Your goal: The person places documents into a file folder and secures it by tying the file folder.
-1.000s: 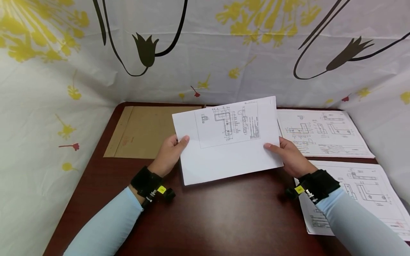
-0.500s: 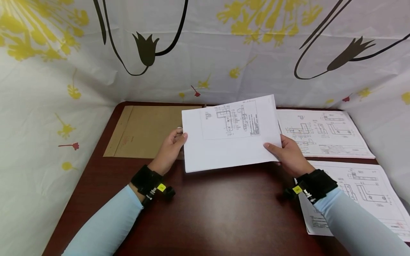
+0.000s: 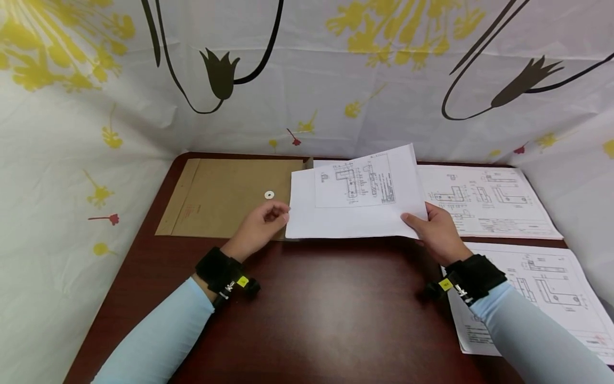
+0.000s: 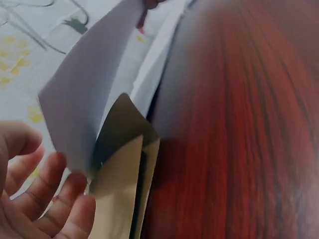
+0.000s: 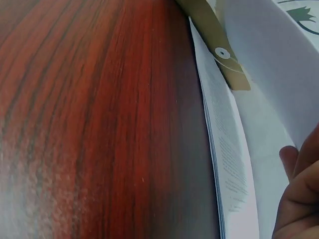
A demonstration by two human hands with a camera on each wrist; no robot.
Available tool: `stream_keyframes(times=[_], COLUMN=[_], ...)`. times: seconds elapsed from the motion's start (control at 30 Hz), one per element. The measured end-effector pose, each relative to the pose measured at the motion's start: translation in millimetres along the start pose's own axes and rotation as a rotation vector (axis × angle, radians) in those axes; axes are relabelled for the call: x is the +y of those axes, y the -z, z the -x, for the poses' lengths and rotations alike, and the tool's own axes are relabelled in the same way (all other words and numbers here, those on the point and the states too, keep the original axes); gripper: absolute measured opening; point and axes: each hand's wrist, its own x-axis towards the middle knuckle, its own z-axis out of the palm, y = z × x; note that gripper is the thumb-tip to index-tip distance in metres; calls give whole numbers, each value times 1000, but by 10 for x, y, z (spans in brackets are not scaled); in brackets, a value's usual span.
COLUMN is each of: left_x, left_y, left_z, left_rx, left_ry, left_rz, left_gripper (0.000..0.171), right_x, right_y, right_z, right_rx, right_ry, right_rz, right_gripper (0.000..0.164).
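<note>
In the head view, my right hand [image 3: 438,234] pinches the right edge of a white technical drawing [image 3: 345,220], thumb on top. The drawing is tilted, its lower left corner over the right end of a brown paper envelope [image 3: 230,197]. My left hand [image 3: 261,226] is close to the drawing's left edge, fingers loosely bent. The left wrist view shows these fingers [image 4: 45,194] spread, with nothing between them. Beside them the envelope [image 4: 117,194] gapes at its end. A white round button [image 3: 269,195] shows on the envelope.
Two piles of drawings lie to the right: a far pile [image 3: 494,208] and a near pile [image 3: 532,298], partly under the right forearm. Printed sheets [image 5: 227,164] lie beneath the held drawing. Patterned cloth [image 3: 297,69] hangs behind the dark red table [image 3: 345,309].
My left hand has let go of the drawing's left edge. That edge has moved right and its lower edge away from me. The envelope's button has come fully into view. My right hand keeps its hold.
</note>
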Motion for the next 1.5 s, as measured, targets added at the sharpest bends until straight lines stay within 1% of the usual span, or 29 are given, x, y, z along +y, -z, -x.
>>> stream_keyframes(times=[0.13,0.27,0.33,0.43,0.53,0.63,0.73,0.93,1.03,1.2,1.37,1.5], left_x=[-6,-47,-69,-84,-66,-24,26,64,53,32,43,42], left_y=[-27,-55,-68,-81,-87,-95,-102,-113,-116,-123,-120,-114], left_z=[-2,-23,-32,-37,-45,-58,-76,-104,-115,-124,-117,-115], left_rx=[-61,-162,-217,-268,-272,-268,-269,-264,-261,-259,-250,-245], left_ry=[-59,-93,-99,-87,-89,-96,-113,-146,-147,-150,-157,-158], left_rz=[-247,-503,-597,-675,-719,-761,-781,-807,-813,-816,-791,-779], left_gripper=[29,40,45,53,54,49,43,37,37,39,38,38], right_x=[0,-6,-9,-16,-34,-67,-106,-189,-212,-204,-171,-152], right_y=[16,40,54,75,95,114,114,68,51,57,43,-15], right_z=[4,13,17,16,10,4,-8,-49,-85,-148,-197,-223], right_rx=[38,46,49,64,83,99,108,83,68,89,83,81], right_ry=[12,9,1,-8,-6,0,1,-25,-30,-34,-33,-20], right_rz=[99,135,143,157,170,174,173,143,110,64,17,40], right_gripper=[55,54,54,55,55,54,53,57,58,57,59,59])
